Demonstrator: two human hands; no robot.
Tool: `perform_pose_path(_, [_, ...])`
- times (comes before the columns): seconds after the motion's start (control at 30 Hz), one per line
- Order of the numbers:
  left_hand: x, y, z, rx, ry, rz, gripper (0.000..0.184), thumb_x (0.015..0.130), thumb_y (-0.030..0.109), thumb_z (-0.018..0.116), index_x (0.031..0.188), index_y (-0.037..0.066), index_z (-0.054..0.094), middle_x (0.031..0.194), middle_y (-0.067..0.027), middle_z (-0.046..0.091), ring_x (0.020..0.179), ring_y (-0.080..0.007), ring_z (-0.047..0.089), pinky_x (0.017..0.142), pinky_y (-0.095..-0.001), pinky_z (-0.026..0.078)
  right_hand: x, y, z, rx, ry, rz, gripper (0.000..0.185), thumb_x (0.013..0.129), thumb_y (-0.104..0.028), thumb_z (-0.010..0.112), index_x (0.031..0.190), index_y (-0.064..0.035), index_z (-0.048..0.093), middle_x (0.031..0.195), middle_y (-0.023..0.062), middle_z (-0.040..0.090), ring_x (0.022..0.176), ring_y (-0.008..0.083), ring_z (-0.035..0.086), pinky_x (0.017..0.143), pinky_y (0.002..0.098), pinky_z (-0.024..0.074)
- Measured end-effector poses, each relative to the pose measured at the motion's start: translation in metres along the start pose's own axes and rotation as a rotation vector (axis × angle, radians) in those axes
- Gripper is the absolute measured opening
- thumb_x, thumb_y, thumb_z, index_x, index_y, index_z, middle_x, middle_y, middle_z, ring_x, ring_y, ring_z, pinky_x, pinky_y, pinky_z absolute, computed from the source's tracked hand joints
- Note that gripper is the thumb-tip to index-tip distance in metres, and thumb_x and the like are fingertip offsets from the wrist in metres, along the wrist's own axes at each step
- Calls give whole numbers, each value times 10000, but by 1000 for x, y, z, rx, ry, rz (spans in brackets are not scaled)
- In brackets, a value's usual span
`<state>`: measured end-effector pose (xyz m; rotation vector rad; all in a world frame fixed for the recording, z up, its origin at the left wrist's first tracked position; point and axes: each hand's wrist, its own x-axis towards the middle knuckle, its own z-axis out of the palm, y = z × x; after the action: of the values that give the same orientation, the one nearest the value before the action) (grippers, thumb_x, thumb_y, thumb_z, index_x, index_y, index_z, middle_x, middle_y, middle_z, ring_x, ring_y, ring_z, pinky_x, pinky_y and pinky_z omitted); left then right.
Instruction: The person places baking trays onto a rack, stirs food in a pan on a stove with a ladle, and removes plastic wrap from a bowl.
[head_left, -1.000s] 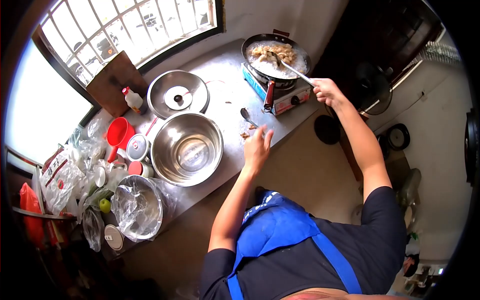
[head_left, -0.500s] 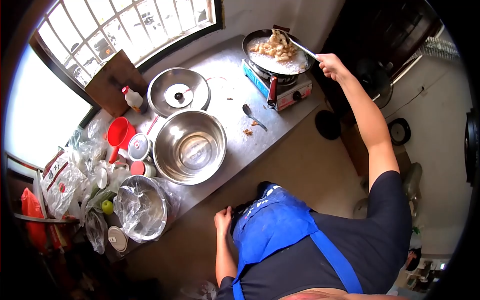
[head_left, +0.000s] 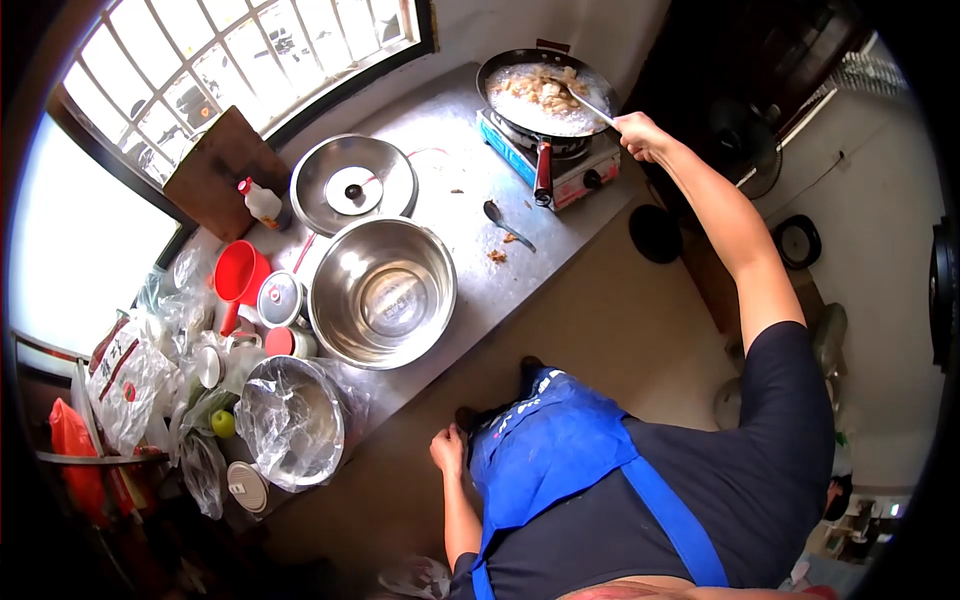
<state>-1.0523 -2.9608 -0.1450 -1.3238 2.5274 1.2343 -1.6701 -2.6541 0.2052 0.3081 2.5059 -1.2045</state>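
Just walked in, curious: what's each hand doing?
Left hand: by the apron; open or closed, I can't tell.
Right hand: closed on a utensil in the wok.

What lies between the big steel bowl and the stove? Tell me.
A dark spoon and some brown scraps lie between the steel bowl and the stove, as the head view shows.

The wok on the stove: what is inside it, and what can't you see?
Golden food pieces, foamy liquid and part of a long utensil; the contents hide the bottom of the wok.
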Motion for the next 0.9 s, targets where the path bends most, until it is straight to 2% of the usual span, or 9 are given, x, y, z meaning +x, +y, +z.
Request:
perform_pose_path(0.1, [6, -11, 2, -21, -24, -36, 380, 943, 374, 605, 865, 32, 750, 768, -225, 690, 770, -403, 690, 715, -472, 519, -23, 7, -2, -38, 3, -17, 234, 1013, -268, 440, 989, -164, 648, 571, -25, 400, 386, 67, 300, 340, 257, 212])
perform_pose_path(0.13, [8, -13, 2, -23, -22, -34, 380, 943, 374, 605, 865, 32, 750, 768, -225, 690, 770, -403, 690, 715, -472, 519, -27, 9, -5, -54, -21, -34, 329, 1026, -258, 424, 1267, -202, 641, 600, -20, 431, 385, 69, 318, 340, 252, 235])
perform_pose_path(0.3, [16, -29, 3, 55, -115, -25, 386, 936, 389, 614, 864, 37, 756, 802, -225, 703, 805, -392, 700, 739, -455, 529, -69, 4, -22, -145, -9, -43, 364, 1033, -262, 429, 1345, -206, 609, 615, -15, 449, 387, 72, 322, 346, 254, 251])
perform_pose_path(0.37, [18, -33, 4, 70, -140, -23, 393, 935, 397, 613, 872, 37, 758, 806, -229, 702, 808, -394, 699, 744, -452, 531, -79, 4, -29, -167, -17, -116, 228, 1027, -259, 472, 906, -140, 625, 551, -30, 387, 390, 73, 295, 365, 267, 223])
perform_pose_path(0.4, [19, -35, 5, 87, -163, -26, 399, 935, 404, 612, 879, 38, 761, 811, -232, 701, 811, -397, 698, 749, -449, 533, -83, 2, -33, -167, -15, -114, 228, 1027, -259, 472, 906, -140, 625, 551, -30, 387, 390, 73, 295, 365, 267, 223])
perform_pose_path(0.63, [17, 51, -26, -29, -495, -91, 443, 991, 405, 544, 946, 21, 760, 868, -221, 719, 791, -350, 716, 738, -426, 537, -78, -17, -89, -344, 30, -333, 302, 1017, -244, 553, 1267, -129, 676, 546, -23, 458, 392, 82, 345, 363, 272, 278])
perform_pose_path(0.7, [21, 89, -25, -194, -508, 371, 347, 1012, 310, 551, 1069, 13, 722, 819, -165, 710, 724, -265, 687, 692, -382, 529, -88, -41, -106, -416, 47, -354, 304, 1005, -154, 565, 1279, -72, 669, 581, -56, 435, 450, 54, 333, 405, 246, 260])
perform_pose_path(0.77, [18, 158, -33, -419, -680, 306, 281, 992, 201, 598, 1206, 28, 653, 754, -105, 631, 666, -201, 610, 667, -336, 506, -40, -46, -145, -474, -12, -390, 294, 994, -219, 593, 1244, -100, 691, 559, -14, 474, 406, 73, 363, 362, 265, 264])
perform_pose_path(0.9, [40, 269, -10, -524, -489, 761, 385, 928, 135, 694, 1289, 49, 593, 829, -76, 568, 713, -188, 560, 676, -321, 486, -51, -105, -167, -621, -55, -386, 290, 950, -147, 619, 1221, -91, 706, 593, 49, 547, 428, 90, 438, 355, 263, 306])
